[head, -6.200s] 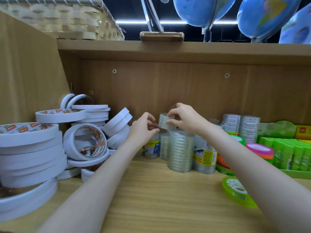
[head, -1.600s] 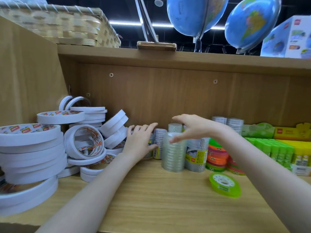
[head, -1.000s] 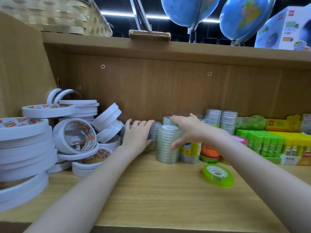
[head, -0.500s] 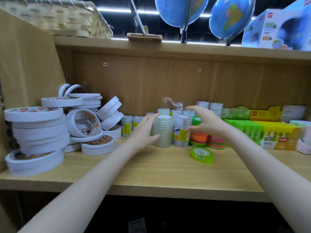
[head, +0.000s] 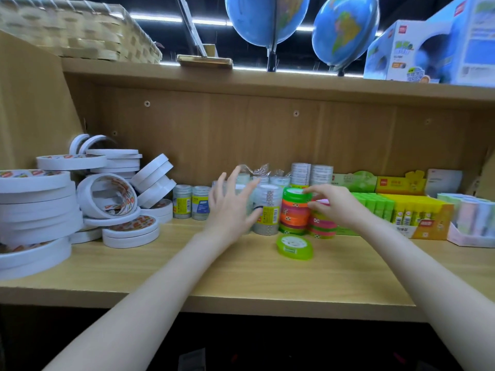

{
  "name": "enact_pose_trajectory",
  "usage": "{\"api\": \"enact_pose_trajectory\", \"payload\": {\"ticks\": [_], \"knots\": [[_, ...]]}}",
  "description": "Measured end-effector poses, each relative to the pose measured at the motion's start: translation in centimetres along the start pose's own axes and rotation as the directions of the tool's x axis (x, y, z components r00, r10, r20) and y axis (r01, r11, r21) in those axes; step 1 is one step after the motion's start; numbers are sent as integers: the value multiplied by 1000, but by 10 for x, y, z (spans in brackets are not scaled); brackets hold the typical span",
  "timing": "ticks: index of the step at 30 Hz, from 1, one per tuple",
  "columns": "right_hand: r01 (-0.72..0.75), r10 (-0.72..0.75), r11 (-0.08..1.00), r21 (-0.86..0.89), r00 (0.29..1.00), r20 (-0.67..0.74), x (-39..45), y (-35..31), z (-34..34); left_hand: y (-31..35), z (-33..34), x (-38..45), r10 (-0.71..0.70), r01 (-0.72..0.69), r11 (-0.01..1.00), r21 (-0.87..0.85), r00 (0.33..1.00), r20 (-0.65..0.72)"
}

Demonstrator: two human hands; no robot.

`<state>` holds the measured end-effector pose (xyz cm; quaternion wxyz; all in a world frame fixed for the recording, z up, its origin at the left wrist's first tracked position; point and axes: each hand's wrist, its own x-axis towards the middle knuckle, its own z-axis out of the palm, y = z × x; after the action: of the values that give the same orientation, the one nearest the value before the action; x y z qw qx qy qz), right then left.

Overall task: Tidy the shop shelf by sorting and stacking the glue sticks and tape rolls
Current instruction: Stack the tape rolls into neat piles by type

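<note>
I see my left hand (head: 230,210) raised with the fingers spread and straight, holding nothing, in front of the clear tape stacks (head: 266,210). Whether the palm touches the nearest clear stack I cannot tell. My right hand (head: 332,207) is just to the right of it, the two hands apart, with the stack of coloured tape rolls (head: 294,215) between them. The right fingertips (head: 312,195) curl onto the green roll on top of that stack; it looks like a light pinch on its rim, though blur keeps me from being sure how firm it is.

Below and between my hands, nearer to me, a single green tape roll (head: 294,246) lies flat on the shelf board (head: 241,277), touching neither hand. Left of my left hand stand two small labelled tape packs (head: 191,202), and well beyond them the heap of white double-sided tape rolls (head: 40,207), some stacked, some tilted. To the right of my right hand, the green glue sticks (head: 375,206) and the yellow glue stick box (head: 417,215) stand in a row.
</note>
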<state>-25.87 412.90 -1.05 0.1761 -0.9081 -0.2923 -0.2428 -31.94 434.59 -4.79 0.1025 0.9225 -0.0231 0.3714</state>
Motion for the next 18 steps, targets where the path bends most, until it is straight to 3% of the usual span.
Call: {"api": "enact_pose_trajectory", "payload": {"ticks": [3, 8, 13, 15, 18], "knots": [[-27, 31, 999, 45, 996, -85, 5, -1, 2, 15, 10, 7, -42, 41, 998, 38, 999, 33], [-39, 47, 996, 79, 993, -104, 14, 4, 7, 19, 23, 12, -99, 100, 992, 73, 995, -17], [-18, 15, 997, 76, 999, 39, 22, 13, 12, 17, 24, 13, -98, 104, 985, 138, 994, -47], [-41, 39, 999, 23, 996, 85, 23, 16, 11, 17, 27, 13, -25, 52, 977, 208, 991, -129], [-45, 47, 998, -44, 998, 34, 22, 18, 14, 19, 35, 14, 163, -85, 941, 328, 962, -218]]}}
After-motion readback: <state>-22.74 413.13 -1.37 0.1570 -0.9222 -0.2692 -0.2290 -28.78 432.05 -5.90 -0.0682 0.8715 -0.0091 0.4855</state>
